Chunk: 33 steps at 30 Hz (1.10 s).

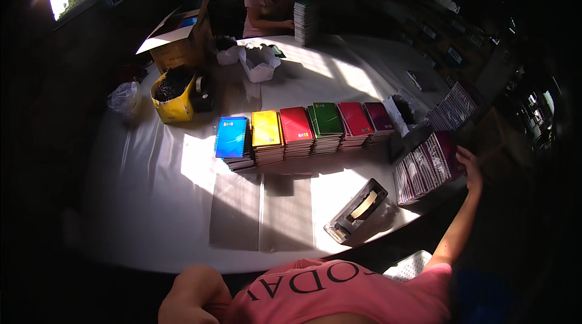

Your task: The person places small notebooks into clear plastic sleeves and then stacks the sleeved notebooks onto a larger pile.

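My right hand (470, 168) is stretched out to the far right, its fingers against the end of a row of purple spiral notebooks (426, 167) at the table's edge. These lean in a tight, slanted bundle. Only my bent left arm (193, 293) shows at the lower edge; that hand is out of sight. Several notebook stacks stand side by side mid-table: blue (231, 136), yellow (267, 128), red (296, 124), green (327, 119), another red (354, 119) and purple (379, 117). In front of them two clear plastic sheets or sleeves (235, 215) lie flat.
A tape dispenser (357, 210) sits near the front edge. Behind the purple bundle is another notebook row (453, 107). A yellow container (176, 109) of dark material and an open carton (180, 45) stand back left. Across the table, a person (265, 9) touches a tall stack (305, 24).
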Motion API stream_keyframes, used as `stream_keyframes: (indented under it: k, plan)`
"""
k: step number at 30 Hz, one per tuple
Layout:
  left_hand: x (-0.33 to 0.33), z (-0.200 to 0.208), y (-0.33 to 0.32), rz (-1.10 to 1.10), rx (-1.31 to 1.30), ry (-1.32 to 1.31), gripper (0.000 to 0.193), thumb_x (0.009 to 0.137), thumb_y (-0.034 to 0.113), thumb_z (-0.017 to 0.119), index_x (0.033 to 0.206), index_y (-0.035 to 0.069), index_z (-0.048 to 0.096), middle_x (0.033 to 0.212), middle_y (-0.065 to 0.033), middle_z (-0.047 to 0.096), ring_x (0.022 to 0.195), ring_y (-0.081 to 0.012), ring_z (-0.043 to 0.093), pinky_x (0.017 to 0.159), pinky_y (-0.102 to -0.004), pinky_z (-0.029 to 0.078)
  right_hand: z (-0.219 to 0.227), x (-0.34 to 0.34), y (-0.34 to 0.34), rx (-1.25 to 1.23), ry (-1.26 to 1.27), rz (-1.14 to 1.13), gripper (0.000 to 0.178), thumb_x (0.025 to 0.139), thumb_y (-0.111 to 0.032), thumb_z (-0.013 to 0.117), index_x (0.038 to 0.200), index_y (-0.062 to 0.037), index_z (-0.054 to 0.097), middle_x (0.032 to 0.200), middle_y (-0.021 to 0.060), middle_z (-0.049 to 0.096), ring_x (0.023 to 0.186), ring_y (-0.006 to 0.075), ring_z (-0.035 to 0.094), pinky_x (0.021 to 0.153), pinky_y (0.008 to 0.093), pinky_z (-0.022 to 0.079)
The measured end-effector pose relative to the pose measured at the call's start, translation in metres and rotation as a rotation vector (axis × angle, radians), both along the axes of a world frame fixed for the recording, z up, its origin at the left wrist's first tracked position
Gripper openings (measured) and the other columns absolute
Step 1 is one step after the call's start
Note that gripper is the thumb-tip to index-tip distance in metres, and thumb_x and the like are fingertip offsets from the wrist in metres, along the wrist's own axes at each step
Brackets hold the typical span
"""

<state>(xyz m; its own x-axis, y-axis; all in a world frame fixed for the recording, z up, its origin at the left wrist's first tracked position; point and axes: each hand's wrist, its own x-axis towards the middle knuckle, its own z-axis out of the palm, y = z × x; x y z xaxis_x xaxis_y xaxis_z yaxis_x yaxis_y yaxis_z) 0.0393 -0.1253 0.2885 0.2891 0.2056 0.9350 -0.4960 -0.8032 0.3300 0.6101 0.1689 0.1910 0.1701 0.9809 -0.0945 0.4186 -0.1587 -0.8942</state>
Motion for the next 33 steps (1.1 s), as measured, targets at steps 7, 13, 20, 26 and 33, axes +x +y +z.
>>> stream_keyframes:
  k: [7,13,20,26,33]
  plan:
    - [-0.021,-0.004,-0.012,-0.277,0.218,0.111,0.060,0.095,0.039,0.041,0.147,0.031,0.011,0.123,0.0052,0.053,0.093,-0.0182,0.051,0.079,-0.0331,0.036,-0.024,0.031,0.003,0.335,-0.903,-0.223,0.049,0.083,-0.020,0.065,0.128,-0.0061,0.050,0.125,0.0154,0.052,0.116,0.0275,0.049,0.098,0.0368,0.038]
    - [-0.050,0.006,-0.016,-0.101,-0.069,-0.284,0.063,0.093,0.039,0.047,0.145,0.026,0.015,0.107,-0.0047,0.053,0.077,-0.0218,0.052,0.068,-0.0346,0.041,0.024,-0.100,-0.032,0.738,-0.883,-0.204,0.049,0.083,-0.019,0.065,0.129,-0.0125,0.050,0.139,0.0180,0.036,0.131,0.0330,0.033,0.106,0.0442,0.028]
    - [-0.049,-0.018,-0.017,-0.117,0.147,-0.799,0.065,0.089,0.047,0.050,0.145,0.028,0.022,0.140,0.0057,0.029,0.079,-0.0236,0.057,0.072,-0.0366,0.040,0.022,-0.239,-0.082,0.711,-0.592,0.094,0.043,0.083,-0.015,0.067,0.124,-0.0084,0.055,0.137,0.0170,0.041,0.129,0.0291,0.036,0.107,0.0405,0.025]
    - [-0.107,-0.013,-0.060,-0.145,0.034,-0.715,0.048,0.093,0.037,0.045,0.140,0.032,0.035,0.154,0.0077,-0.012,0.088,-0.0202,0.061,0.064,-0.0351,0.043,0.026,-0.323,-0.101,0.701,-0.414,0.177,0.045,0.083,-0.006,0.065,0.126,-0.0058,0.053,0.141,0.0126,0.036,0.131,0.0238,0.036,0.108,0.0350,0.027]
    - [-0.170,-0.019,-0.079,-0.184,-0.011,-0.628,0.041,0.095,0.024,0.041,0.136,0.029,0.039,0.140,0.0009,0.010,0.087,-0.0181,0.062,0.061,-0.0314,0.042,0.029,-0.381,-0.140,0.575,-0.365,0.111,0.045,0.083,-0.009,0.066,0.127,-0.0104,0.053,0.142,0.0087,0.037,0.130,0.0220,0.036,0.100,0.0343,0.033]
